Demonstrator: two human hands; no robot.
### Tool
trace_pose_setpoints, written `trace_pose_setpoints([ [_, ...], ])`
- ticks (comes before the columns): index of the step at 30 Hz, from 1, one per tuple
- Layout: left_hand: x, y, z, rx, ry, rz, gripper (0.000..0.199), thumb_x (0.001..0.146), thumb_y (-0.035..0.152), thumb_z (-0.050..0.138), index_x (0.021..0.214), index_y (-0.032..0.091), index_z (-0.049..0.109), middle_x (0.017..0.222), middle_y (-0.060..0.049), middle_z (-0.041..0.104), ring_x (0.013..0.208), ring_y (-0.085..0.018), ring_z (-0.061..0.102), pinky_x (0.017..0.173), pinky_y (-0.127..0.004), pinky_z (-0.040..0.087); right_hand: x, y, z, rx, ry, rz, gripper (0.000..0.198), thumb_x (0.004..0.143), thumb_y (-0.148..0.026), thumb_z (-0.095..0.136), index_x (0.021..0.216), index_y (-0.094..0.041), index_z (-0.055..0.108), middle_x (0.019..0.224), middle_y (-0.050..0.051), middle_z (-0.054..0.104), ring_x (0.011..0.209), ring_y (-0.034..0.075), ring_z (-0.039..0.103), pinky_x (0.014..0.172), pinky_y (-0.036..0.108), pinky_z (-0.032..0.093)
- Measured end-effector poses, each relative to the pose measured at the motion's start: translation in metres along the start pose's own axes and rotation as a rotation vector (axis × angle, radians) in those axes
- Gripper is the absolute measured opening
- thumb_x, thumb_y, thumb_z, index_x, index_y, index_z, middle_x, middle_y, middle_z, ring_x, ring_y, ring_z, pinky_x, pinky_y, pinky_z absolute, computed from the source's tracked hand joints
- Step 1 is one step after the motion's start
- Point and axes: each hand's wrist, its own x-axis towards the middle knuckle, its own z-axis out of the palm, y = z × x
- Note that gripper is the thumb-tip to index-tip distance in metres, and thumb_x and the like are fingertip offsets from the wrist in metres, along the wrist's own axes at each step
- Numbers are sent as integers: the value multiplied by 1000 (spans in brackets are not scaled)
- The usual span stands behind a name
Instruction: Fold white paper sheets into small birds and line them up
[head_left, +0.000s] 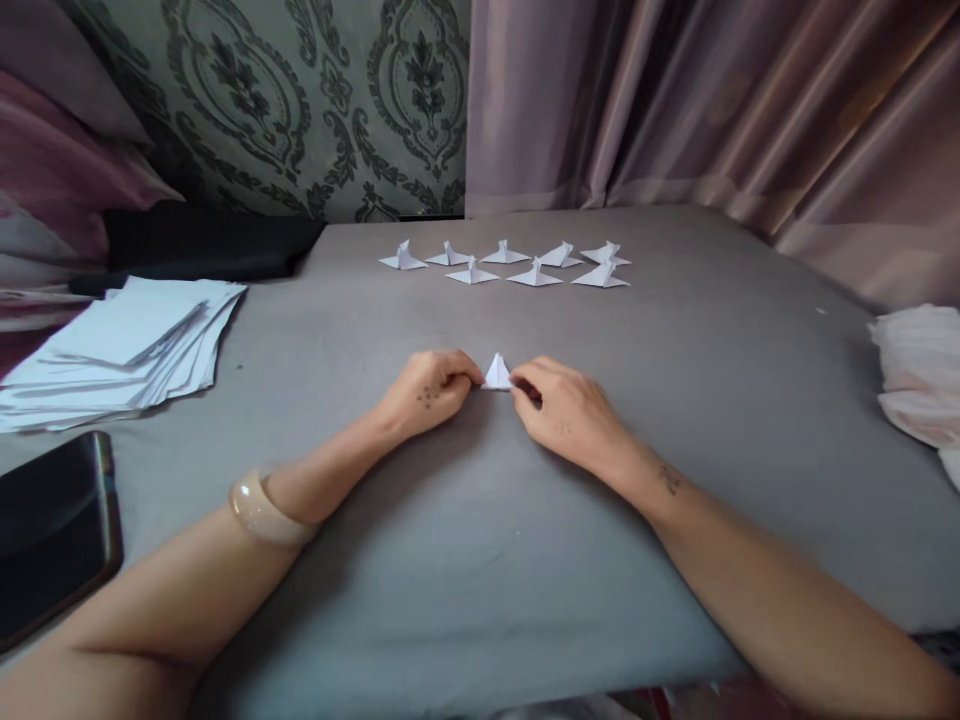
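Note:
A small folded white paper piece (pixel 497 372) with a pointed top stands between my hands, just above or on the grey cloth. My left hand (pixel 435 388) pinches its left lower corner. On the other side, the thumb and index finger of my right hand (pixel 562 405) close on its right lower corner. The fingertips cover both corners of the paper. Farther back, several finished-looking folded paper birds (pixel 472 272) with spread wings sit in two rows.
At the left lies a loose stack of white paper sheets (pixel 127 340), with a black folded cloth (pixel 210 240) behind it. A dark phone (pixel 56 530) rests nearer me. A white plastic bag (pixel 922 375) is at the right edge. Curtains (pixel 570 100) hang behind the grey-covered surface (pixel 712 400).

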Motion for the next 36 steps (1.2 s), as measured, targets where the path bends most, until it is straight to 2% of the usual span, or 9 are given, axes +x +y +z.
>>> trace_pose_setpoints([
  [2, 3, -6, 1, -120, 42, -141, 30, 74, 12, 43, 85, 16, 71, 77, -3, 70, 70, -15, 63, 67, -25, 50, 6, 5, 4, 155, 28, 112, 15, 85, -31, 57, 96, -21, 60, 92, 3, 68, 76, 16, 61, 68, 29, 43],
  [5, 5, -7, 2, -210, 52, -195, 29, 72, 15, 45, 86, 15, 70, 74, -2, 69, 66, -13, 61, 63, -23, 48, 11, 9, 9, 294, 30, 158, 28, 78, -37, 65, 101, -23, 58, 88, 0, 67, 73, 14, 59, 66, 28, 44],
  [11, 5, -1, 1, -237, -3, -167, 27, 74, 18, 47, 89, 14, 69, 71, 0, 65, 60, -10, 52, 54, -19, 40, 10, 12, 12, 330, 27, 46, 10, 80, -23, 58, 88, -23, 64, 84, -1, 65, 71, 12, 56, 65, 26, 41],
  [16, 4, 0, 0, -257, -30, -171, 23, 70, 14, 48, 85, 14, 66, 68, 1, 60, 58, -9, 49, 54, -19, 39, 7, 10, 6, 265, -34, -75, 26, 80, -13, 50, 86, -25, 72, 96, 0, 66, 69, 11, 56, 67, 26, 41],
  [19, 3, 2, 0, -253, -37, -159, 20, 70, 15, 53, 86, 14, 65, 69, 1, 59, 60, -9, 50, 55, -20, 41, 4, 8, 3, 228, -48, -90, 24, 78, -14, 52, 82, -26, 73, 98, -1, 66, 69, 11, 56, 67, 27, 41],
  [22, 2, 2, 2, -203, -11, -93, 17, 73, 21, 61, 88, 15, 64, 75, 0, 57, 64, -10, 51, 59, -21, 43, 4, 6, 3, 207, -33, -77, 13, 81, -23, 56, 75, -25, 68, 93, -1, 65, 69, 12, 56, 66, 27, 40],
  [25, 0, 1, 5, -87, 17, 43, 13, 76, 22, 63, 87, 16, 64, 84, -2, 56, 69, -11, 52, 63, -23, 45, 5, 7, 6, 187, 11, -20, 5, 79, -29, 62, 80, -23, 62, 85, -1, 63, 68, 13, 54, 61, 27, 37],
  [32, -3, -1, 10, 187, 38, 351, 17, 86, 14, 51, 95, 16, 66, 95, -9, 59, 84, -17, 54, 76, -31, 47, 6, 8, 12, 192, 30, -37, 21, 83, -28, 58, 104, -29, 63, 92, -1, 63, 72, 12, 55, 63, 26, 38],
  [36, -3, -1, 12, 225, 18, 338, 18, 90, 17, 49, 94, 14, 66, 92, -9, 64, 84, -18, 56, 78, -32, 47, 6, 8, 13, 168, 6, -43, 20, 87, -34, 55, 102, -30, 68, 91, -1, 62, 71, 12, 56, 63, 27, 38],
])
